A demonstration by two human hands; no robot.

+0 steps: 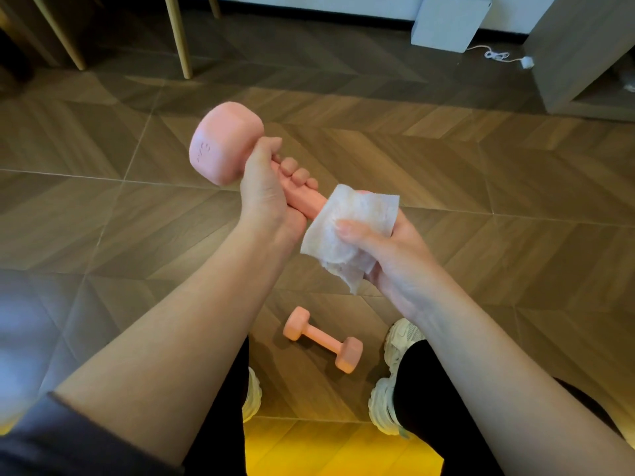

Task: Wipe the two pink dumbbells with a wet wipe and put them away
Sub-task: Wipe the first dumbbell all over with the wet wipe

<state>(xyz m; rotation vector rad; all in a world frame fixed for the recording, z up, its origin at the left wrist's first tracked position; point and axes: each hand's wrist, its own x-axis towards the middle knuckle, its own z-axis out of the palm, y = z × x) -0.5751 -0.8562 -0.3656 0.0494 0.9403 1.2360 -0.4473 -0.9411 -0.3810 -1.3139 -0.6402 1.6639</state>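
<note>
My left hand (266,197) grips the handle of a pink dumbbell (223,146), held tilted in the air with one head up and to the left. The dumbbell's lower head is wrapped in a white wet wipe (347,228), and my right hand (385,249) holds the wipe around that head from below, thumb pressed on top. Only a sliver of the covered head shows above the wipe. A second pink dumbbell (323,340) lies on the wooden floor between my feet.
My white sneakers (395,372) stand on either side of the floor dumbbell. Wooden furniture legs (178,36) rise at the back left. A grey box (446,22), a white cable with plug (498,56) and a low grey shelf unit (584,63) stand at the back right.
</note>
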